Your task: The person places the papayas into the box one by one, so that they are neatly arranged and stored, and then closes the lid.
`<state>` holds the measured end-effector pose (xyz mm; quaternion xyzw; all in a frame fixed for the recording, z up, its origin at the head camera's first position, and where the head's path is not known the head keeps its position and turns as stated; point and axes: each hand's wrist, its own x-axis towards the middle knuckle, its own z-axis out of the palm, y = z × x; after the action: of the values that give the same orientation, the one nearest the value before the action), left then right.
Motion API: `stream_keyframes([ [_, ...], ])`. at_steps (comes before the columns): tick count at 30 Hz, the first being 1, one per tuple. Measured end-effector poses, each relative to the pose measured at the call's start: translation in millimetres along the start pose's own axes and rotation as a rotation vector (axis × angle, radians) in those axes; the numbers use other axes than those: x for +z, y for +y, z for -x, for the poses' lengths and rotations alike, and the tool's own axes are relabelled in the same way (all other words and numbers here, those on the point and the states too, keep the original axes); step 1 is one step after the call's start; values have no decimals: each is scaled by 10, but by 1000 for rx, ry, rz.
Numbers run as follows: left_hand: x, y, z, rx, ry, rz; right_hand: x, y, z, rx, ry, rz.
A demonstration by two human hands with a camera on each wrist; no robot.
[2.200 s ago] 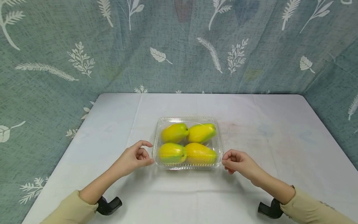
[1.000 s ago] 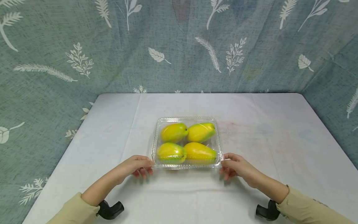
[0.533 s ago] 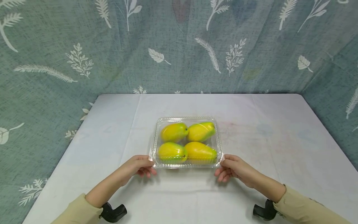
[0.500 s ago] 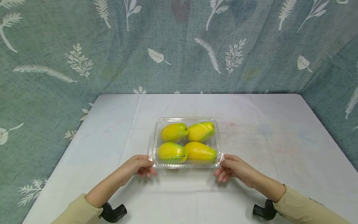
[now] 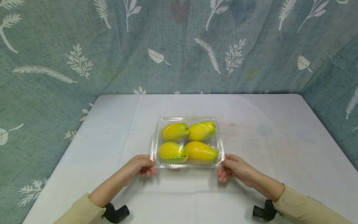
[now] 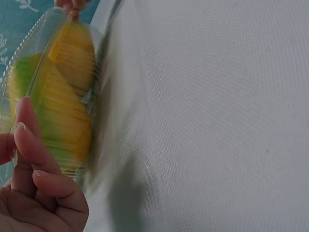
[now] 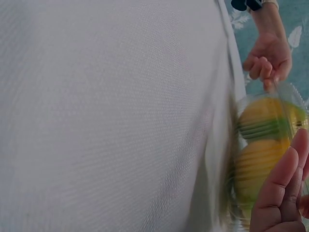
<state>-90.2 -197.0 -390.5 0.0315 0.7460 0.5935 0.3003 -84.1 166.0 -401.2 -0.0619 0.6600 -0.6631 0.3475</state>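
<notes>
A clear plastic clamshell box [image 5: 188, 168] with its lid down stands mid-table and holds several yellow-green mangoes [image 5: 173, 132]. At the box's front left corner my left hand [image 5: 137, 168] pinches the rim between thumb and fingers; the other fingers curl loosely below. My right hand [image 5: 237, 169] pinches the rim at the front right corner in the same way. In the left wrist view, the left fingers [image 6: 36, 150] lie against the box's flange, mangoes [image 6: 72, 53] behind them. Whether the box's underside touches the cloth is hard to tell.
A white cloth [image 5: 279, 140] covers the table. Behind and at both sides hangs a green curtain [image 5: 179, 46] with white leaf prints. Black wrist-camera mounts [image 5: 116, 213] sit low at each forearm, just above the cloth.
Both hands have come from beside the box to its front corners and now pinch the rim. The box stays in nearly the same place, with a very slight shift to the right.
</notes>
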Motion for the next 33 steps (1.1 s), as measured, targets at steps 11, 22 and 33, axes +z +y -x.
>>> stream_keyframes([
  [11, 10, 16, -28, 10, 1, -8, -20, -2, 1, -19, -16, -2],
  [22, -7, 6, -26, 4, -22, -46, -57, 5, -7, 28, -4, 25],
  [33, -14, -52, 9, -34, 59, -65, -94, 34, 45, 40, 79, 108],
])
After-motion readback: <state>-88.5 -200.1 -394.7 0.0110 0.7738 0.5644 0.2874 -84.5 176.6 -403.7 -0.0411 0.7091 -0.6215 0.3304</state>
